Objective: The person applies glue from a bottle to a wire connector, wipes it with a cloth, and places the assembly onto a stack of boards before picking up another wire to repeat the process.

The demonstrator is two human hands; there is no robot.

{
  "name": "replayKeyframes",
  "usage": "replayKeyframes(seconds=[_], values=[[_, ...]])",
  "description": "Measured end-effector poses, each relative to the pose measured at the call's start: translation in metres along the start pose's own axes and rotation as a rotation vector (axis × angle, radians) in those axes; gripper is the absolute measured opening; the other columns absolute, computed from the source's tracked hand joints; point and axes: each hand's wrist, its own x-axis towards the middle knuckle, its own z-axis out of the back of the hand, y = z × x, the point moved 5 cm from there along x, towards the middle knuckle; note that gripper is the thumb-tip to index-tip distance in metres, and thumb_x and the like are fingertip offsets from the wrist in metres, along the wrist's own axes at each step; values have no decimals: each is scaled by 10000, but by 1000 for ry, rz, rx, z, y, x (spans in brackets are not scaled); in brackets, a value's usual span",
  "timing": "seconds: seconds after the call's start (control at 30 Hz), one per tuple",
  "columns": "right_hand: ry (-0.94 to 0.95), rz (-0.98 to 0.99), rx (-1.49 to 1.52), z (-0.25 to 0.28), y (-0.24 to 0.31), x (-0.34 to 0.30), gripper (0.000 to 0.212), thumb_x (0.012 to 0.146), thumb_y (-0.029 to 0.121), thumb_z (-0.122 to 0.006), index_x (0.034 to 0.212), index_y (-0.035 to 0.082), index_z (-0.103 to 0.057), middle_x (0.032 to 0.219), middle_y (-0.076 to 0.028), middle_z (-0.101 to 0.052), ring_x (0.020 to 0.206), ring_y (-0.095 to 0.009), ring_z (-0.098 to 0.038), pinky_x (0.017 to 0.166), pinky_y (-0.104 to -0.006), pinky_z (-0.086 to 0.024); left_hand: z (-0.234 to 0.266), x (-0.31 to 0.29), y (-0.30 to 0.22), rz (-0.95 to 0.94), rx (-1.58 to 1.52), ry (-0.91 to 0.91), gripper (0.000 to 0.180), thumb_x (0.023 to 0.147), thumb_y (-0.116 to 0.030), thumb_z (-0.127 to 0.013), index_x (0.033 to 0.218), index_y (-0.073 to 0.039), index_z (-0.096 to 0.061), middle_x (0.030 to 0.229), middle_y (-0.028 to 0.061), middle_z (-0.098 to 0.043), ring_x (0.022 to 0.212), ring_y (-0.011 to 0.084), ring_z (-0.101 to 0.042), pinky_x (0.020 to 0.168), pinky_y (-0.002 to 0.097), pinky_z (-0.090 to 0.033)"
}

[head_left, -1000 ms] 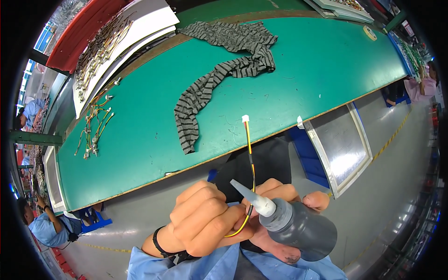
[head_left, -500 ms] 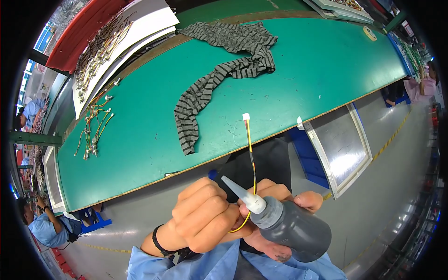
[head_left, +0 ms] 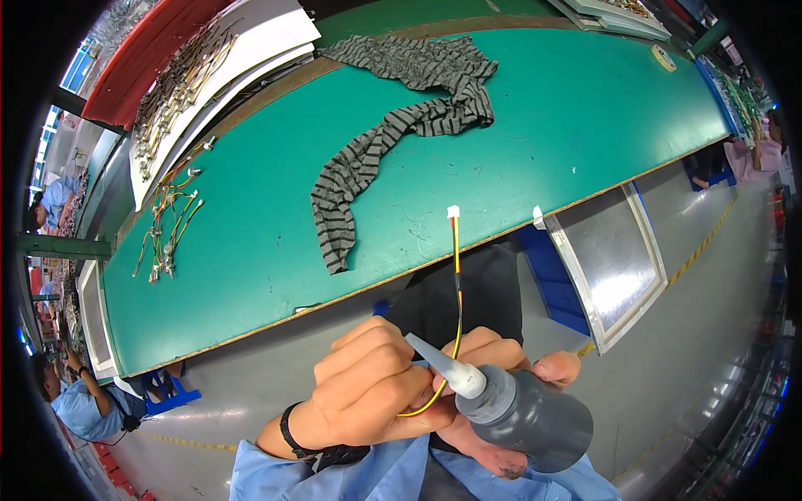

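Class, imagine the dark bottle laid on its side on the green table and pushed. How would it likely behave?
The bottle would probably roll, since its body looks round. It might veer rather than run straight, because a narrow tapered nozzle juts from one end. Its smooth-looking sides may be somewhat slippery.

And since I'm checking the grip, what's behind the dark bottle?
Parts of the right hand show above and at lower left of the bottle, with grey floor beyond. Whatever lies behind it is covered.
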Motion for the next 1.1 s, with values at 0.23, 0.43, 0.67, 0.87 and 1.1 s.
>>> replayKeyframes(seconds=[0.23,0.43,0.67,0.87,1.1], values=[[-14,-11,52,6,-3,5,717,830,566,-647,1211,90,-269,789,-142,-583,643,-238,-566,664,-340,-505,0,-1,2,27,-97,-67,204,574,-11,-744,672,24,-569,585,65,-449,507,210,-457,437,301,-358],[9,-35,98,9,-5,6,732,828,599,-619,1227,97,-267,786,-134,-582,648,-241,-570,688,-378,-503,2,-1,-1,-19,-24,-65,202,573,-29,-741,669,23,-571,573,62,-445,505,210,-458,436,299,-357],[41,-50,154,5,-11,10,752,825,638,-587,1245,104,-264,783,-125,-580,654,-244,-574,717,-421,-500,2,2,-1,-65,65,20,190,558,-18,-726,665,24,-575,576,60,-445,503,209,-459,429,293,-346],[72,-63,205,6,-13,10,770,823,671,-559,1260,111,-262,779,-117,-578,659,-246,-577,742,-459,-498,1,1,6,-10,-31,-54,171,556,11,-708,649,25,-565,553,54,-422,484,205,-450,414,286,-331],[124,-54,273,-2,-21,26,795,821,710,-527,1278,118,-259,776,-108,-576,665,-249,-582,771,-502,-495,-7,-14,37,907,-1069,-118,318,675,90,-462,978,37,-543,780,107,-500,690,178,-483,596,305,-407]])
